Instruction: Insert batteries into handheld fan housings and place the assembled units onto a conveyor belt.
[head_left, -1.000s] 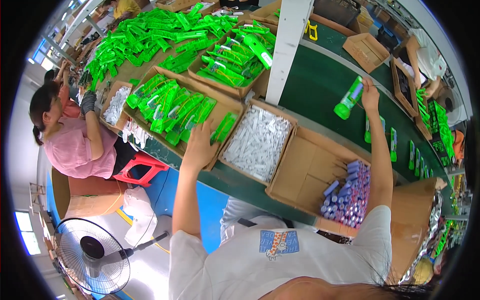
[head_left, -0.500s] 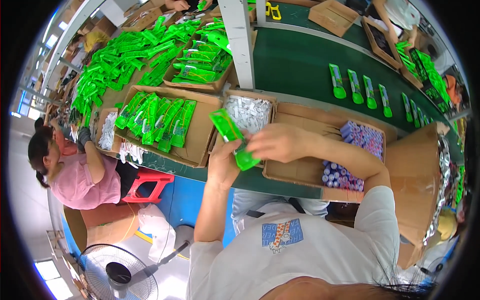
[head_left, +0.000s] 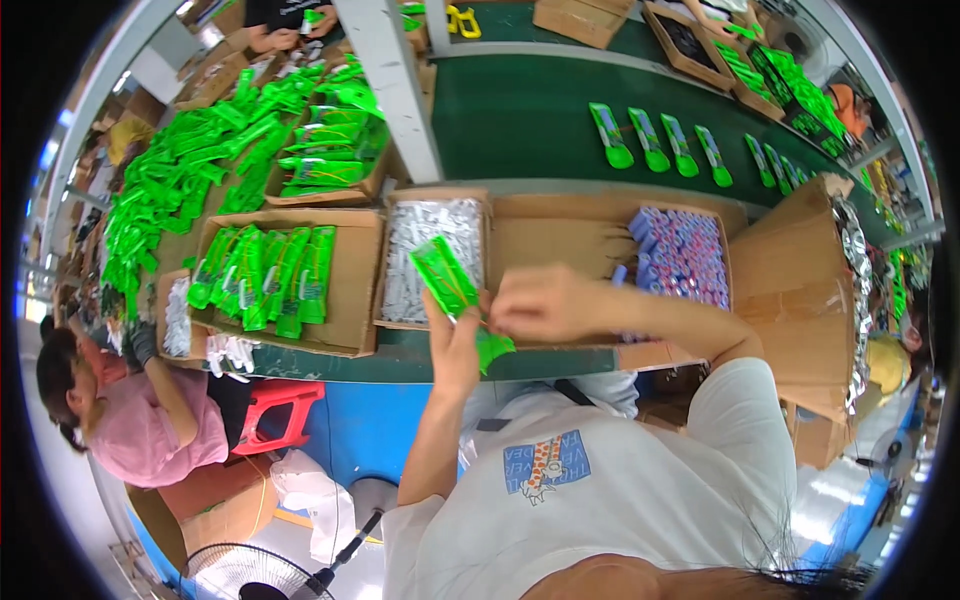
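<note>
My left hand is closed around a long bright green plastic casing, which slants with its wider end low and to the right. A thin yellowish wire runs along its face. At the casing's right side is my right hand, its fingers curled together and blurred; whatever they grip is too small to make out. Behind the casing stands a cardboard box of small white parts. On my left, a shallow box holds several similar green casings. Purple cylinders like battery cells fill the right end of another box.
Beyond the boxes, a green conveyor belt carries several green casings. A white post rises at the bench. A big heap of green parts lies far left. A co-worker in pink sits there. At right stands a tall carton.
My view has turned, so the boxes and belt appear farther left. The casing stays in my left hand, while my right hand's fingers have curled closer together beside it.
</note>
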